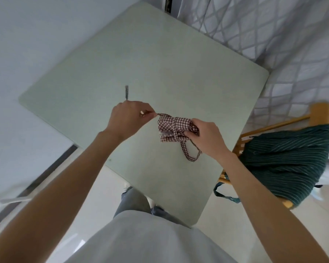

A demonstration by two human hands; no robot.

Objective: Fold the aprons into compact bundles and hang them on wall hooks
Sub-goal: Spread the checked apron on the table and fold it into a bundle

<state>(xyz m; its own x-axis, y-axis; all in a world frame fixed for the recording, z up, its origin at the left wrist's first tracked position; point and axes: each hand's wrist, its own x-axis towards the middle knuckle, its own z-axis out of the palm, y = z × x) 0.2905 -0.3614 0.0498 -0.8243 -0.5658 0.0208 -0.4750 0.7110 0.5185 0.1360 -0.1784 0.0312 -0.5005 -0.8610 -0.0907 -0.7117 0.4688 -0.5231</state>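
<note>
The checked apron [174, 128], in dark red and white gingham, is gathered into a small tight bundle held in the air above the near right part of the pale green desk [159, 59]. Whether any part of it touches the desk top cannot be told from this angle. A strap of the same cloth is wound across the bundle, and a loop of strap [191, 150] hangs free below it.

The right hand [207, 136] is closed round the right end of the bundle, fingers curled in and thumb pressed on the cloth; the part of the apron inside the grip is hidden. The left hand [130, 116] is closed in a pinch on the strap end that comes out of the bundle's left side, the strap drawn taut between hand and bundle. A short piece of strap tail [126, 92] sticks out beyond the left hand's knuckles, blurred; how it runs through the fist is out of sight.

To the right, beside the desk, stands a wooden chair [319, 112], mostly covered by a dark green striped apron [290, 162] heaped loosely on its seat. One of its straps [221, 193] droops over the seat's near edge. The right forearm crosses in front of part of this heap, and the chair's legs are not visible.

Behind the desk hangs a patterned curtain [273, 27], cut off at the top and right. The edges of the view are smeared and distorted by the wide lens.
</note>
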